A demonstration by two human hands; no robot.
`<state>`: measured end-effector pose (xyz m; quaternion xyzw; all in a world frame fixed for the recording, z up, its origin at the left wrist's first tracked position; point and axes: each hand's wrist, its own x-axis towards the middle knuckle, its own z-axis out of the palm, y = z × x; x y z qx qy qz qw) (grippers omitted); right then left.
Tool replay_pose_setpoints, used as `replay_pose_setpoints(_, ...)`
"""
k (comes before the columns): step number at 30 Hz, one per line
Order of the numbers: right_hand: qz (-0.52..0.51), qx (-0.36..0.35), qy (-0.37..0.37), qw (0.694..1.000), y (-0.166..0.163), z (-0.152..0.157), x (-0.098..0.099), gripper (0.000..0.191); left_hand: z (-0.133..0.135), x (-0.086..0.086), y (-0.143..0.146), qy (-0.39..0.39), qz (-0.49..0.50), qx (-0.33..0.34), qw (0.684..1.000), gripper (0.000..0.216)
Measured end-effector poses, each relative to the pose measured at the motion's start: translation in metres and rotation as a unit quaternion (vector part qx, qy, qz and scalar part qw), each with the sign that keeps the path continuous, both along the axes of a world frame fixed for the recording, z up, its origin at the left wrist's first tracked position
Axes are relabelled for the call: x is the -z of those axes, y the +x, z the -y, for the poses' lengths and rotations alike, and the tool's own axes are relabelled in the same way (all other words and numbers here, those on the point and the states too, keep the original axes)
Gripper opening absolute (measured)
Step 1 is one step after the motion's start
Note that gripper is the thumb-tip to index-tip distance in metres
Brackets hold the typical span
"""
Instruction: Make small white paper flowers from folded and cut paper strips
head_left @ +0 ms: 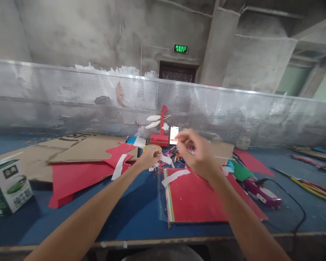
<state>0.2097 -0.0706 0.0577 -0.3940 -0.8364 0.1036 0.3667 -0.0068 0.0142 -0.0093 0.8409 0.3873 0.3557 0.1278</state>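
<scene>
My left hand (150, 158) pinches a small strip of white paper (166, 159) between thumb and fingertips, beside a roll of yellowish tape (152, 148). To its right my right hand (197, 154) is raised, blurred, its fingers bent with thumb and index slightly apart and nothing visible in them. Below it lies a stack of coloured sheets with a red one (195, 201) on top. A curved white paper strip (176, 176) lies across that stack's upper left. Another white strip (118, 167) rests on cut red paper (81, 177) to the left.
A red long-handled model (159, 140) and a lit phone (174, 135) stand behind the hands, before a perforated metal screen (70, 98). Cardboard (84, 148) and a milk carton (16, 186) are left. A purple glue gun (262, 194) with cord and yellow-handled pliers (312, 186) are right.
</scene>
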Motion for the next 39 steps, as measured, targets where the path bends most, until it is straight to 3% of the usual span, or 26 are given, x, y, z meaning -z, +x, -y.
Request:
replay_pose_setpoints(2,-0.003,-0.003,-0.034,0.999,-0.004,-0.021,0.014,0.045,-0.002,0.001,0.000,-0.004,0.012,0.011,1.000,0.018)
replay_pose_setpoints(4,0.007,-0.028,-0.122,0.992,-0.006,-0.048,0.034,0.054,-0.004,0.001,0.000,-0.010,0.021,0.020,1.000,0.018)
replay_pose_setpoints(6,-0.030,-0.061,-0.204,0.977,-0.007,-0.073,0.056,0.049,-0.004,0.003,0.000,-0.017,0.026,0.027,0.999,0.019)
replay_pose_setpoints(10,-0.111,-0.079,-0.215,0.967,-0.008,-0.096,0.083,0.032,-0.003,0.005,0.001,-0.021,0.033,0.031,0.999,0.021)
replay_pose_setpoints(17,-0.131,-0.051,-0.164,0.976,-0.014,-0.092,0.080,0.017,-0.002,0.005,0.001,-0.021,0.032,0.019,0.999,0.019)
replay_pose_setpoints(23,-0.126,-0.063,-0.150,0.979,-0.009,-0.098,0.084,0.018,0.002,0.001,-0.002,-0.028,0.044,0.007,0.999,0.019)
replay_pose_setpoints(28,-0.110,-0.064,-0.152,0.980,-0.012,-0.098,0.086,0.019,0.001,0.003,-0.001,-0.016,0.015,0.039,0.999,0.028)
replay_pose_setpoints(39,-0.083,-0.051,-0.127,0.987,-0.009,-0.098,0.085,0.014,-0.004,0.008,0.000,0.020,-0.027,0.021,0.999,0.022)
